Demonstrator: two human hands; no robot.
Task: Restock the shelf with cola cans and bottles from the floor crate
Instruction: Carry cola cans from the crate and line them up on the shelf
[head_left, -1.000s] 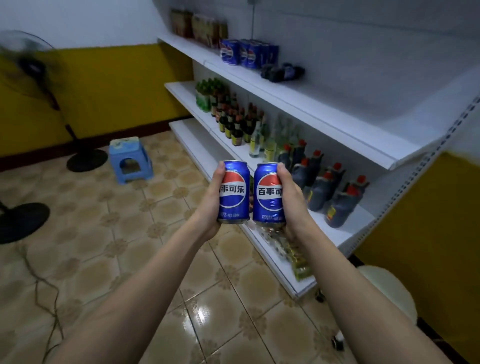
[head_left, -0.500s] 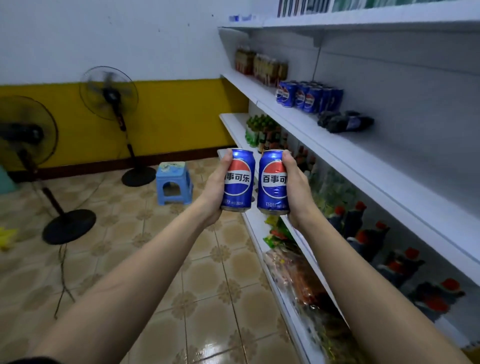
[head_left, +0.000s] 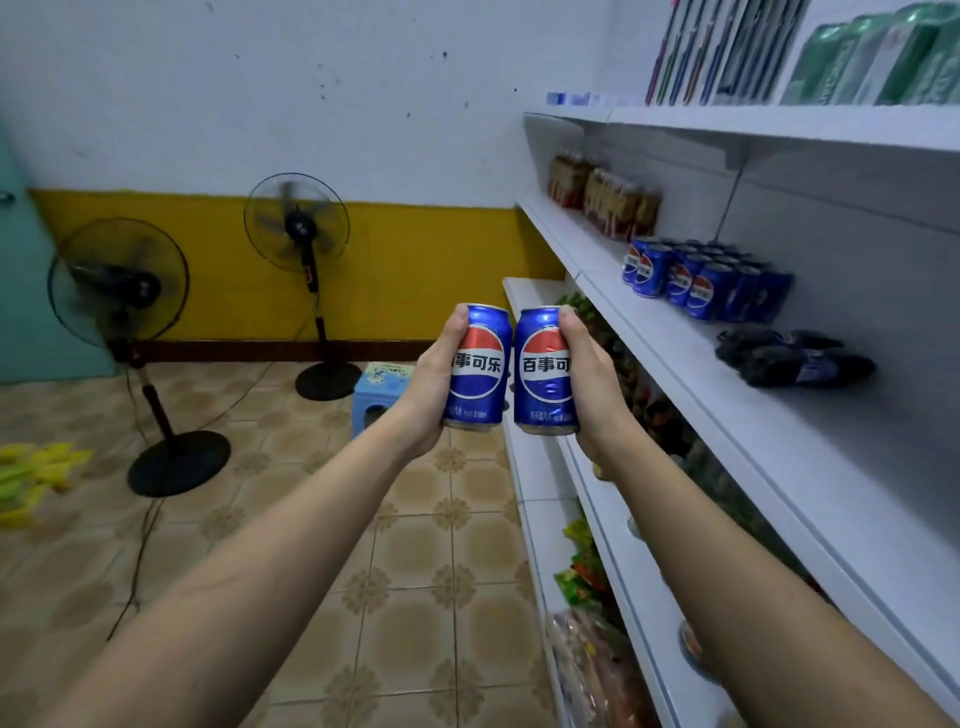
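Two blue cola cans held up in the air, side by side, nearly touching, both upright. Left hand (head_left: 434, 384) wrapped round the left can (head_left: 478, 368), thumb up near the top rim. Right hand (head_left: 589, 387) wrapped round the right can (head_left: 543, 370), fingers curled behind it. Both arms stretched out in front, over the tiled floor (head_left: 405, 597), just beside the white shelves.

On the middle shelf (head_left: 727, 415), to the right: a bunch of the same blue cans (head_left: 696, 283) standing close together. Just past them, nearer the camera, two dark bottles (head_left: 795, 358) lying on their sides. Further back on that shelf, packs of brown drinks (head_left: 608, 200).

On the top shelf (head_left: 779, 124): green packs (head_left: 878, 57) and thin flat things standing on edge, too blurry to name.

On the lower shelves: bright bags and bottles, mostly hidden and blurry.

On the floor by the yellow and white wall: two black standing fans (head_left: 296, 228), blades blurred. A small blue stool (head_left: 382, 395) behind the left wrist. Something yellow and green (head_left: 31, 478) lying at the far left.
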